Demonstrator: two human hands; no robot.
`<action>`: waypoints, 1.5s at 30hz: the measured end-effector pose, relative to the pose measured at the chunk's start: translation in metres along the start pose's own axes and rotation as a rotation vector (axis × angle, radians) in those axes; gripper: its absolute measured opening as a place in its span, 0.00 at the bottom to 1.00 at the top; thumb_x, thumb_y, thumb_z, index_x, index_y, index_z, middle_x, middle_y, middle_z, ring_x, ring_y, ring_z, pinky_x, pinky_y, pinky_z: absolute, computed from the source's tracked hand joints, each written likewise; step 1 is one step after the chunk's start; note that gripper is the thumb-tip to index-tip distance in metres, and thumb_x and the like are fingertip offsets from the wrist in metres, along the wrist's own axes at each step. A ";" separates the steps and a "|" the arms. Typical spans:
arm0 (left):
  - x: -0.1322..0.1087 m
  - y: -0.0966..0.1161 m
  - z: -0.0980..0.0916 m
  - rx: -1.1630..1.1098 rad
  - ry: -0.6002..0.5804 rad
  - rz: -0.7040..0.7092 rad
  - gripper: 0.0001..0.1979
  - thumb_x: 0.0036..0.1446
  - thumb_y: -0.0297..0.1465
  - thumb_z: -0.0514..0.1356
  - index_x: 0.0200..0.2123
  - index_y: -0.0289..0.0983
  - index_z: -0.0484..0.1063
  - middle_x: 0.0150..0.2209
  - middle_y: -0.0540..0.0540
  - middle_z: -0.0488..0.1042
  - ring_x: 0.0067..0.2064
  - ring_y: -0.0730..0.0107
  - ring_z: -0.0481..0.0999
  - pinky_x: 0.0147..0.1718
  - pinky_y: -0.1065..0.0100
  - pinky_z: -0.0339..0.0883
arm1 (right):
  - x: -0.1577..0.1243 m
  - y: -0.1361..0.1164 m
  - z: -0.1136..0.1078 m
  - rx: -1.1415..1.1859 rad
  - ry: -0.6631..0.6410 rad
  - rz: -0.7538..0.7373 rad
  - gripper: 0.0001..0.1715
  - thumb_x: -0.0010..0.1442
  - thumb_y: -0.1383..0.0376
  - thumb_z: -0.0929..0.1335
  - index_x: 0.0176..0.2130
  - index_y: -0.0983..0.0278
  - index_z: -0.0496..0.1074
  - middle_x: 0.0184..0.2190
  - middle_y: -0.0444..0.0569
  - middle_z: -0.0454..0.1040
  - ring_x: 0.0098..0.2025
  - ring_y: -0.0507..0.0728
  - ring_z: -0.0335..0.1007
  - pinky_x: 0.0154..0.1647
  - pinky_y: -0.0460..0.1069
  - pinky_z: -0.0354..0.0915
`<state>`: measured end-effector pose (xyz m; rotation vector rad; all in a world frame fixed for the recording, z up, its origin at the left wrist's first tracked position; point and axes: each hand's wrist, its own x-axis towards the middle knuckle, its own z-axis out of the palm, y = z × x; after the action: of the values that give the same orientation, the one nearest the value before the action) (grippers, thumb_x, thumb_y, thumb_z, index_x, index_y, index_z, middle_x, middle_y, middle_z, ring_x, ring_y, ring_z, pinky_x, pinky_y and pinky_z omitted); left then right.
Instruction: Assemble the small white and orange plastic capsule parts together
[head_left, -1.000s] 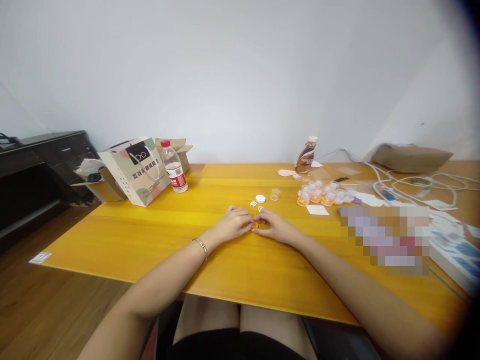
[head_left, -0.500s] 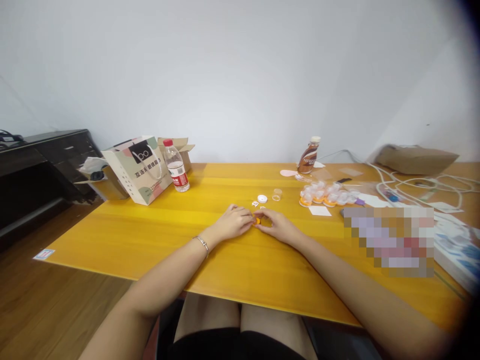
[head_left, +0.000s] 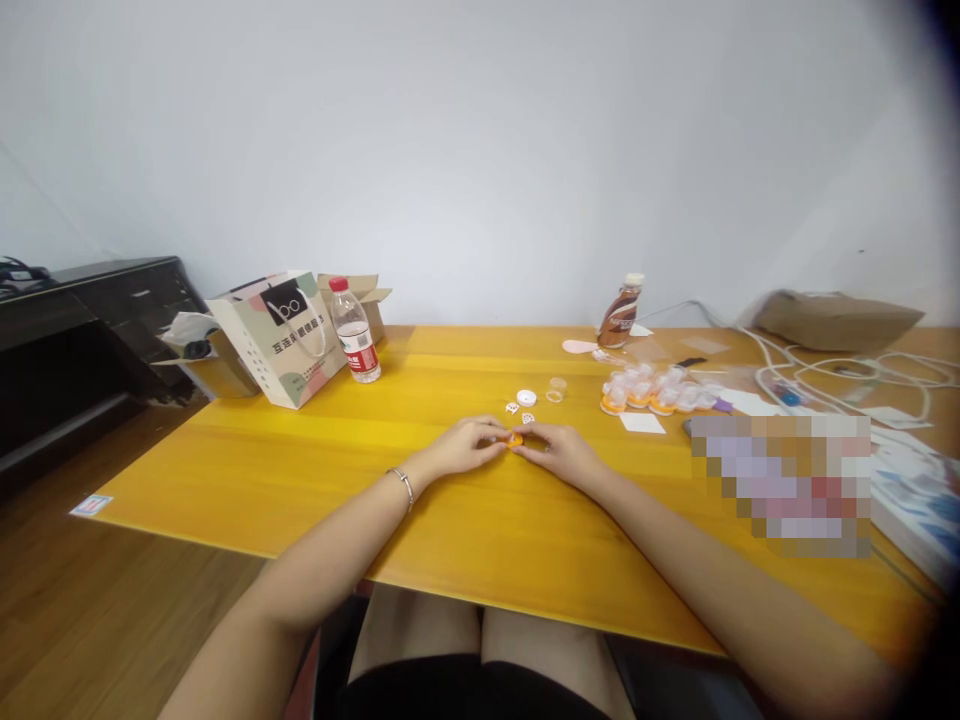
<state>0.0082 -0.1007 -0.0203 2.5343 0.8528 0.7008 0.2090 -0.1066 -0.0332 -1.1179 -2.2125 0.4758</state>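
Observation:
My left hand (head_left: 463, 446) and my right hand (head_left: 559, 451) rest on the yellow table (head_left: 315, 470), fingertips meeting around a small orange piece (head_left: 514, 439) pinched between them. A silver bracelet (head_left: 403, 485) is on my left wrist. Just beyond the fingers lie two tiny white patterned bits (head_left: 520, 412), a white round lid (head_left: 526, 397) and a small clear cup (head_left: 555, 389). A cluster of several clear and orange small containers (head_left: 654, 388) sits to the right of them.
A paper gift bag (head_left: 277, 337), a water bottle (head_left: 355, 331) and a cardboard box stand at the back left. A brown drink bottle (head_left: 621, 311) is at the back. White cables (head_left: 840, 375), a brown package (head_left: 836, 317) and papers fill the right side. A dark cabinet (head_left: 82, 330) stands left.
Both hands stay together on the orange piece; the fingers have shifted slightly. The view has drifted a little, so the table items appear slightly moved.

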 end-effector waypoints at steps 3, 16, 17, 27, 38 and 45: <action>0.000 0.001 -0.001 0.009 -0.009 0.014 0.14 0.57 0.30 0.51 0.44 0.37 0.70 0.41 0.45 0.71 0.42 0.72 0.69 0.43 0.71 0.62 | 0.000 0.001 0.000 -0.008 -0.001 -0.013 0.13 0.53 0.61 0.64 0.39 0.59 0.71 0.37 0.45 0.76 0.39 0.56 0.72 0.42 0.51 0.66; -0.003 0.004 -0.005 0.171 -0.039 0.078 0.15 0.58 0.31 0.49 0.46 0.38 0.68 0.45 0.44 0.69 0.45 0.71 0.69 0.46 0.70 0.62 | -0.001 0.005 0.004 -0.040 0.011 -0.067 0.11 0.54 0.62 0.64 0.38 0.58 0.72 0.39 0.47 0.76 0.40 0.57 0.72 0.43 0.52 0.66; -0.003 0.004 -0.004 0.188 -0.044 0.084 0.15 0.58 0.31 0.48 0.46 0.38 0.68 0.45 0.44 0.69 0.45 0.71 0.69 0.46 0.70 0.62 | -0.001 0.005 0.004 -0.048 0.010 -0.071 0.11 0.54 0.62 0.64 0.38 0.59 0.72 0.39 0.47 0.76 0.40 0.57 0.72 0.43 0.52 0.66; -0.003 0.003 -0.002 0.429 -0.098 0.163 0.14 0.59 0.31 0.47 0.46 0.37 0.66 0.44 0.43 0.69 0.45 0.68 0.69 0.47 0.65 0.61 | 0.001 0.002 0.001 -0.199 -0.056 -0.175 0.11 0.57 0.62 0.61 0.37 0.61 0.70 0.38 0.51 0.74 0.40 0.58 0.70 0.43 0.53 0.63; 0.002 0.008 0.004 0.644 -0.133 0.203 0.11 0.58 0.27 0.46 0.37 0.33 0.67 0.36 0.41 0.70 0.38 0.66 0.69 0.43 0.63 0.58 | 0.003 -0.007 0.001 -0.475 -0.117 -0.272 0.14 0.59 0.63 0.57 0.35 0.63 0.69 0.32 0.52 0.70 0.35 0.57 0.65 0.36 0.51 0.60; 0.007 0.005 0.013 0.421 0.050 -0.037 0.11 0.57 0.31 0.49 0.31 0.36 0.69 0.31 0.48 0.73 0.33 0.72 0.71 0.40 0.65 0.56 | 0.002 -0.007 0.003 -0.459 -0.097 -0.252 0.14 0.60 0.63 0.57 0.35 0.62 0.69 0.32 0.52 0.70 0.35 0.56 0.65 0.37 0.50 0.60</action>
<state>0.0226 -0.1021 -0.0255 2.8661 1.1659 0.6276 0.2018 -0.1089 -0.0304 -1.0266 -2.5818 -0.0948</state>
